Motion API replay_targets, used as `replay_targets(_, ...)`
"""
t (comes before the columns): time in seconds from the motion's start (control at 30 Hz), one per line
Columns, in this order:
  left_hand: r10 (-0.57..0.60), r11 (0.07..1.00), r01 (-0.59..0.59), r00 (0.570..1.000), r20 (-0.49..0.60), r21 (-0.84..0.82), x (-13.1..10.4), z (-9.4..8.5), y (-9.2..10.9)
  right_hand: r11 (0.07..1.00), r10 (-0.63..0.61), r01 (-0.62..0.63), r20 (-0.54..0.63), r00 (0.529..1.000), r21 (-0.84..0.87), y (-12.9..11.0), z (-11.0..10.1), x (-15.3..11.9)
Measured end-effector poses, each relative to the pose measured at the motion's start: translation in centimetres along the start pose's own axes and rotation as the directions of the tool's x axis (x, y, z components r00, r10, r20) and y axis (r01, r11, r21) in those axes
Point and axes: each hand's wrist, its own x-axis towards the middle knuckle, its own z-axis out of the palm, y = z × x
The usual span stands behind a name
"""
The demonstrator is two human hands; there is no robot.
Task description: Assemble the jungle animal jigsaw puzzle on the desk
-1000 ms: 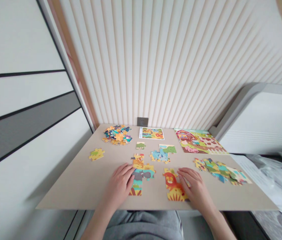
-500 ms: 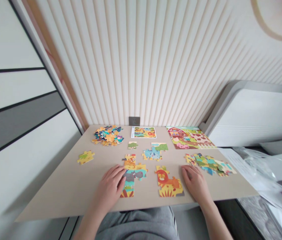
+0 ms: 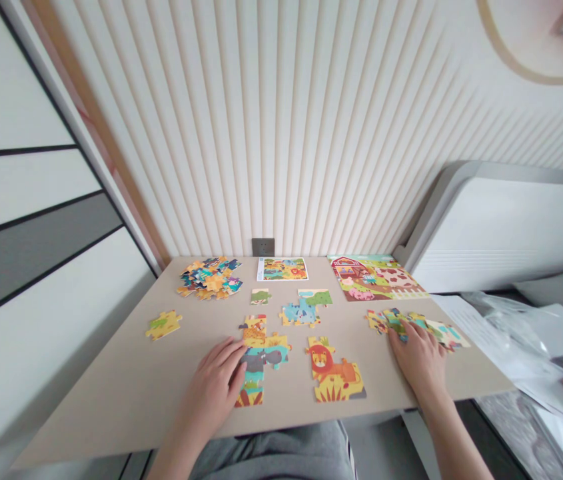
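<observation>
My left hand (image 3: 217,379) lies on the table with its fingers stretched out, the tips touching the left edge of a joined puzzle section with a hippo (image 3: 264,359). My right hand (image 3: 421,357) reaches over a loose pile of puzzle pieces (image 3: 448,335) on the right, its fingers apart and resting on them. Between the hands lies a joined lion section (image 3: 336,373). Farther back is a blue elephant section (image 3: 301,311) joined to a green piece. A single green piece (image 3: 260,297) sits to its left, and a yellow piece (image 3: 164,325) lies alone at far left.
A heap of mixed puzzle pieces (image 3: 211,277) stands at the back left. By the wall lie a small reference picture (image 3: 282,269) and a farm picture (image 3: 376,277). A wall socket (image 3: 263,247) is behind them. Papers and clear plastic (image 3: 506,327) are beyond the table's right edge.
My right hand has moved right, from beside the lion section onto the loose pile of puzzle pieces. My left hand stays at the hippo section. The view has shifted slightly.
</observation>
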Motion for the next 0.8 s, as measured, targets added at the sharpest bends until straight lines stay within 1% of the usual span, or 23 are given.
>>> replay_targets(0.13,-0.003,1.0,0.003,1.0,-0.007,0.006,0.1,-0.2,0.2,1.0,0.027,-0.027,0.01,1.0,0.01,0.0,0.5,-0.1)
replay_targets(0.3,0.014,1.0,-0.014,1.0,-0.028,0.013,0.1,-0.3,0.2,0.999,0.041,-0.041,0.028,0.999,0.022,-0.1,0.2,-0.3)
replay_targets(0.47,0.02,1.0,-0.02,1.0,-0.002,0.019,0.1,-0.2,0.0,0.999,0.008,-0.008,-0.006,1.0,0.051,-0.6,-0.3,-0.8)
replay_targets(0.57,0.025,1.0,-0.025,1.0,-0.005,0.014,0.1,-0.1,-0.1,0.996,-0.026,0.027,-0.013,1.0,0.082,-1.1,-0.5,-1.0)
replay_targets(0.63,0.029,1.0,-0.029,1.0,-0.008,0.008,0.1,0.0,-0.2,0.994,-0.026,0.029,-0.025,0.999,0.103,-1.3,-0.6,-1.0)
replay_targets(0.67,0.031,1.0,-0.03,0.999,-0.008,0.007,0.1,0.0,-0.2,0.994,-0.011,0.015,-0.041,0.999,0.11,-1.2,-0.6,-0.9)
replay_targets(0.73,0.03,1.0,-0.03,1.0,-0.005,0.008,0.1,-0.1,-0.2,0.993,0.061,-0.051,-0.09,0.994,0.108,-0.5,-0.5,-0.5)
replay_targets(0.8,0.026,1.0,-0.026,1.0,-0.004,0.013,0.1,-0.2,0.0,0.987,0.15,-0.14,-0.132,0.98,0.081,1.1,-0.2,0.1)
